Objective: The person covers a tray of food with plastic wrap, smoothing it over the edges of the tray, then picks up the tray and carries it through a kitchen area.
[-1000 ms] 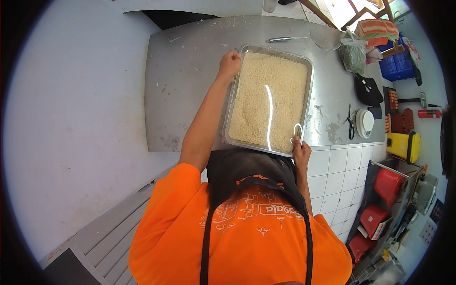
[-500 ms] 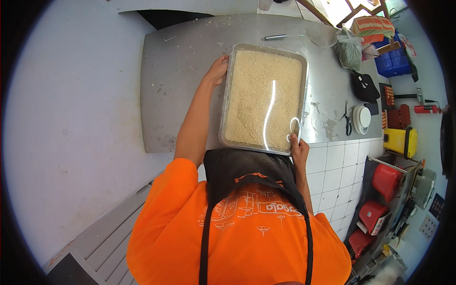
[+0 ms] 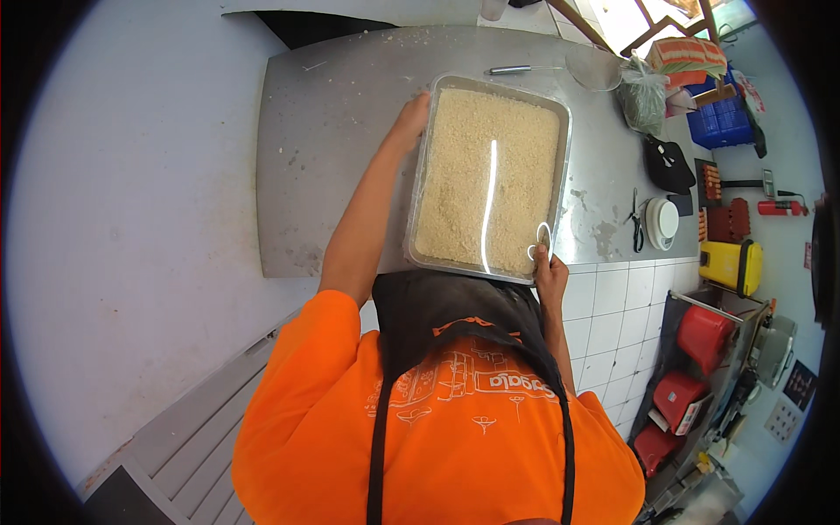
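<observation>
A rectangular metal tray (image 3: 564,157) filled with pale, coarse crumbs (image 3: 481,166) lies close in front of my body, its near edge by my black apron. Bright glare streaks suggest a clear cover across the top. At the far left corner, my left hand (image 3: 411,118) is closed on the tray's side; its fingertips are partly hidden and blurred. My right hand (image 3: 550,273) grips the near right corner, thumb on top and the other fingers out of sight beneath the rim.
The steel table (image 3: 341,114) has crumbs and stains. Beyond the tray lies a round strainer (image 3: 593,68). To the right are a filled plastic bag (image 3: 643,98), a black pouch (image 3: 669,164), black-handled scissors (image 3: 638,232) and a white kitchen scale (image 3: 661,223). A wall (image 3: 131,219) stands left.
My left hand has slid away from me along the tray's left side to its far corner. My right hand keeps its hold on the near right corner.
</observation>
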Available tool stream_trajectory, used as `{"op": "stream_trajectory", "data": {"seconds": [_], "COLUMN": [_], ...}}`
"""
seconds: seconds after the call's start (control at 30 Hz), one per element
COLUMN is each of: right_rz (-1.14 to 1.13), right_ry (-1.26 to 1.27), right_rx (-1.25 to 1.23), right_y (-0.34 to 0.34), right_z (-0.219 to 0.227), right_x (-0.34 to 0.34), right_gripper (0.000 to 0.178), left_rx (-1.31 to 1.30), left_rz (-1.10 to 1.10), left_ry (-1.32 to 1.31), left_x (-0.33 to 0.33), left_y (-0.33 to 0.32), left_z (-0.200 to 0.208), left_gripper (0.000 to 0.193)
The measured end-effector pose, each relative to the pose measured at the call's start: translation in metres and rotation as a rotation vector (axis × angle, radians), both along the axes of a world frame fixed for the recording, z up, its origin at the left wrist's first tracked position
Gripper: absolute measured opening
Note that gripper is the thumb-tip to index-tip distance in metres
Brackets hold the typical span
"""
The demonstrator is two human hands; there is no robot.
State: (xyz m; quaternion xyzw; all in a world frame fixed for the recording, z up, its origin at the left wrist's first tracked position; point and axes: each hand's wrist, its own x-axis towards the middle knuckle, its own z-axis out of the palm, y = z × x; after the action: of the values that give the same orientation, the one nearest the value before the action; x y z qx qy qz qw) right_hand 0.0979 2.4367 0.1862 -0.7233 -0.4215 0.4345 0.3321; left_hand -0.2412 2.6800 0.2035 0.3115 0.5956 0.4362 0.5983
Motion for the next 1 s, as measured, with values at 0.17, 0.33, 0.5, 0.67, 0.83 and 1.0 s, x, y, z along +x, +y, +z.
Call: {"op": "stream_trajectory", "data": {"seconds": [0.17,0.33,0.5,0.67,0.83,1.0], "right_rz": [0.068,0.173,0.536,1.328,1.613,1.808], "right_ry": [-0.099,-0.355,-0.386,-0.543,-0.823,-1.082], "right_rx": [0.032,0.295,0.646,0.639,0.795,0.594], "right_y": [0.0,0.016,0.085,0.162,0.189,0.189], "right_z": [-0.008,0.021,0.093,0.133,0.11,0.123], "right_x": [0.006,0.004,-0.047,-0.153,-0.208,-0.24], "right_gripper": [0.051,0.041,0.018,0.024,0.021,0.014], "left_rx": [0.183,0.286,0.211,0.264,0.304,0.299], "left_rz": [0.011,0.0,-0.061,-0.043,0.03,-0.029], "left_ry": [0.393,0.296,0.207,0.171,0.357,0.35], "left_x": [0.001,-0.006,-0.003,-0.007,-0.001,-0.014], "left_y": [-0.001,0.006,0.006,0.003,0.004,0.002], "left_z": [-0.019,-0.041,-0.036,-0.034,-0.023,-0.031], "left_gripper": [0.065,0.065,0.058,0.059,0.059,0.061]}}
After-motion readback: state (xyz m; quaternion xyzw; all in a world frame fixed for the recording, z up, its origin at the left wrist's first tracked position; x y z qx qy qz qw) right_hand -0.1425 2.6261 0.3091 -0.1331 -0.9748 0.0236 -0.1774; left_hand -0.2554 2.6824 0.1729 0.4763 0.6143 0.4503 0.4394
